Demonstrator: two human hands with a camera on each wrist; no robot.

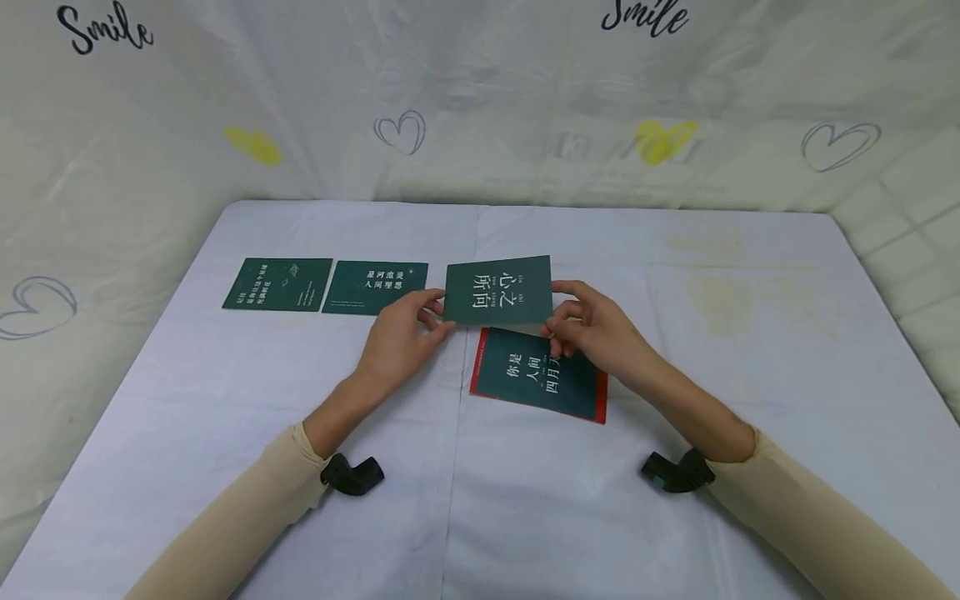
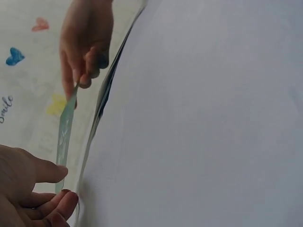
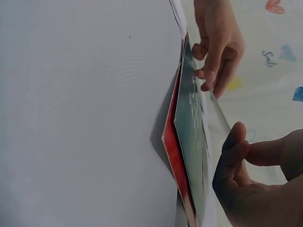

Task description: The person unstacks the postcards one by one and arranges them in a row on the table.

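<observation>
Both hands hold one dark green card (image 1: 498,292) with white lettering, raised over the table in the head view. My left hand (image 1: 405,333) pinches its left edge between thumb and fingers. At its lower right corner my right hand (image 1: 592,325) pinches it. In the left wrist view the card (image 2: 65,137) shows nearly edge-on between the two hands. Below it lies another green card (image 1: 525,375) atop something red (image 1: 602,400) that peeks out at the sides. The right wrist view shows this green card (image 3: 191,127) over the red layer (image 3: 175,151).
Two more green cards, one at far left (image 1: 277,285) and one beside it (image 1: 375,275), lie in a row on the white tablecloth (image 1: 360,533). A pale curtain (image 1: 480,83) with hearts and lettering stands behind the table. Black wrist devices (image 1: 352,475) sit at both cuffs.
</observation>
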